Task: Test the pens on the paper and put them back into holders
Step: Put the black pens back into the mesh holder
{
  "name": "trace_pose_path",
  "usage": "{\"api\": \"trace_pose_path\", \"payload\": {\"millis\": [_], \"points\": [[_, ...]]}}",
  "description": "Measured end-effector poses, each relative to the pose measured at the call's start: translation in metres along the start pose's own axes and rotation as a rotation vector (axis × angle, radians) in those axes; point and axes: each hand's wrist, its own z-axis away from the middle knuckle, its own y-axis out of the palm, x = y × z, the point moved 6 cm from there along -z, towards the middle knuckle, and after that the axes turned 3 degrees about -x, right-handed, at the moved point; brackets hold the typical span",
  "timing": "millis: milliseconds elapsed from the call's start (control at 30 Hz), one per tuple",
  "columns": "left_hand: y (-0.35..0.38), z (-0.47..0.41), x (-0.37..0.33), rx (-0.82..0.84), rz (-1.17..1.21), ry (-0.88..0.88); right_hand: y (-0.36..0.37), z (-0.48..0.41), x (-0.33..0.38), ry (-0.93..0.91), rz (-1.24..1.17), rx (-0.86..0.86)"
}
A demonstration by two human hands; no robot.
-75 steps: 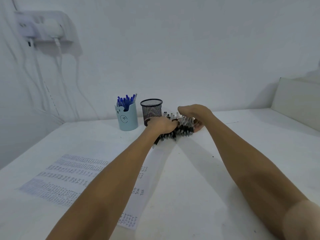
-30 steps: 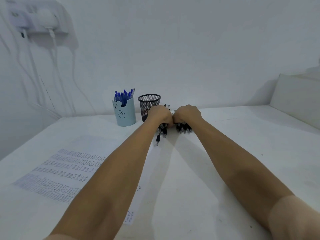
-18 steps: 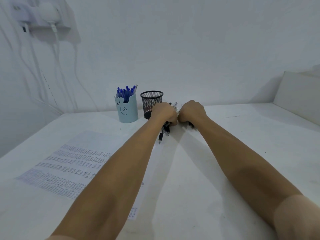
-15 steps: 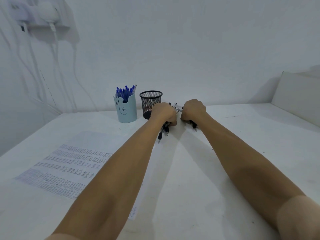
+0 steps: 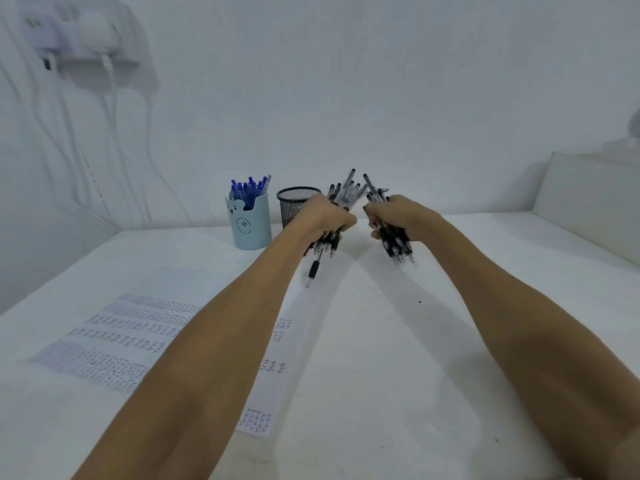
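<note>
My left hand [image 5: 325,216] grips a bundle of black pens [image 5: 343,190], lifted off the white table, with one pen [image 5: 313,270] hanging lower than the rest. My right hand [image 5: 394,216] grips a second bundle of black pens [image 5: 394,244], tips pointing down. Just left of my left hand stands a black mesh holder [image 5: 294,202]. A light blue bear holder [image 5: 249,225] full of blue pens [image 5: 247,190] stands left of that. A sheet of paper [image 5: 138,327] covered in rows of test marks lies under my left forearm.
A wall socket with white plugs and cables [image 5: 83,39] hangs at the upper left. A white raised block [image 5: 588,199] borders the table at the right. The white table [image 5: 363,358] runs to the back wall.
Both hands gathered the black pens lying beside the mesh holder, closed on them, then lifted and drew apart, each now holding its own bundle above the table.
</note>
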Motion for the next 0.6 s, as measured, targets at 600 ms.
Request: {"api": "trace_pose_path", "payload": {"millis": [600], "points": [[-0.008,0.004,0.023,0.067,0.347,-0.129,0.016,0.042,-0.002,0.151,0.517,0.227]]}}
